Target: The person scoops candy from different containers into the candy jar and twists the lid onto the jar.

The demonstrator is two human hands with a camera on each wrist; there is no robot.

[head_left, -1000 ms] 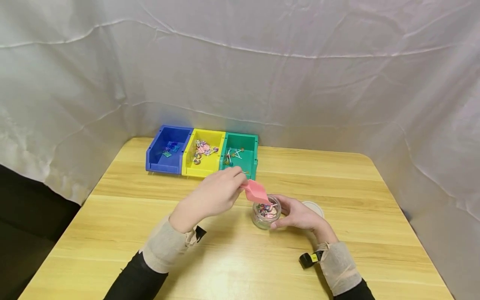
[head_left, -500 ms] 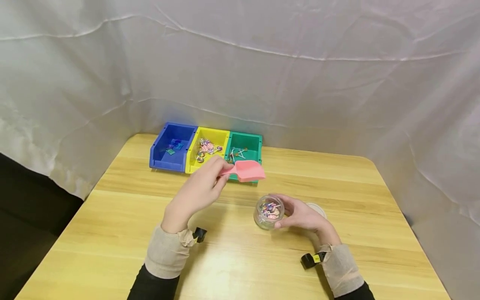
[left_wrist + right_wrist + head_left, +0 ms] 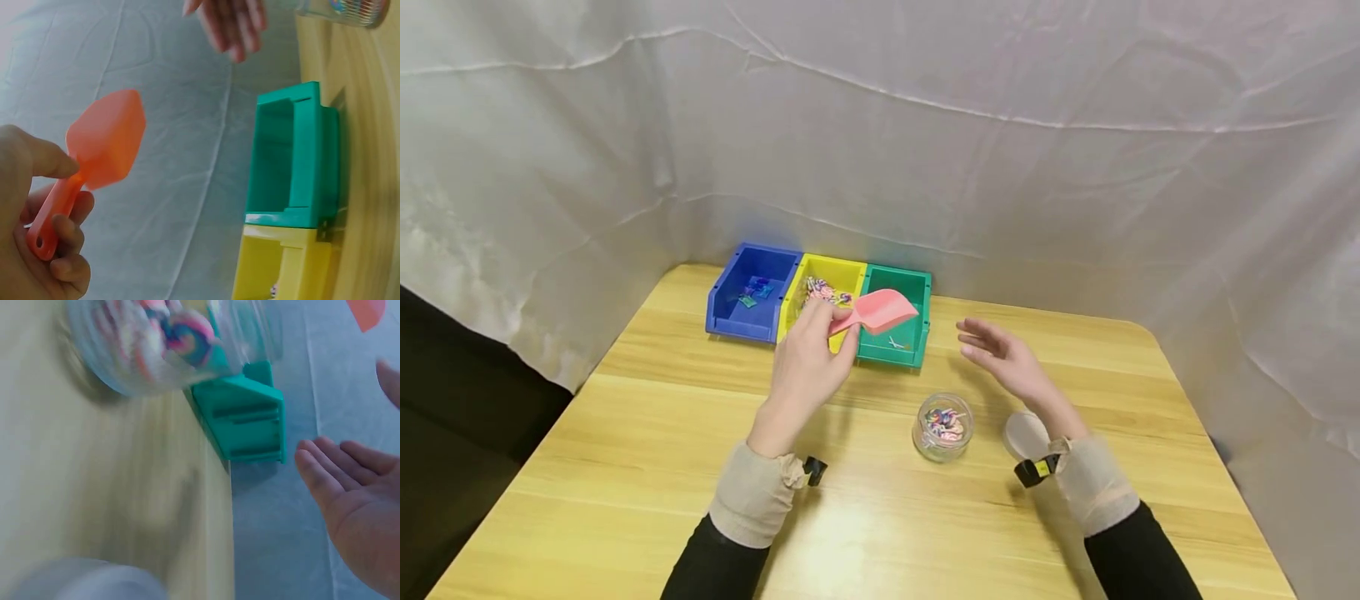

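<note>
My left hand [image 3: 808, 358] grips the handle of a pink scoop [image 3: 885, 311], held in the air in front of the yellow and green bins. The scoop's blade [image 3: 109, 137] shows no candy in the left wrist view. A glass jar [image 3: 943, 451] stands uncovered on the table, with small swirled lollipops [image 3: 946, 423] inside. My right hand [image 3: 1011, 367] hovers beyond the jar and to its right, fingers extended and holding nothing. Beneath that wrist, a round whitish lid [image 3: 1026, 434] lies on the table.
Three joined bins stand at the back: a blue bin [image 3: 742, 330] with flat blue and green pieces, a yellow bin [image 3: 835, 261] with lollipops, and a green bin [image 3: 919, 293] with a few sticks visible. A grey cloth [image 3: 1000, 183] hangs behind the table [image 3: 880, 533].
The scoop has gone from over the jar back toward the bins, its blade turning level. My right hand has let go of the jar and risen away from it, uncovering the lid.
</note>
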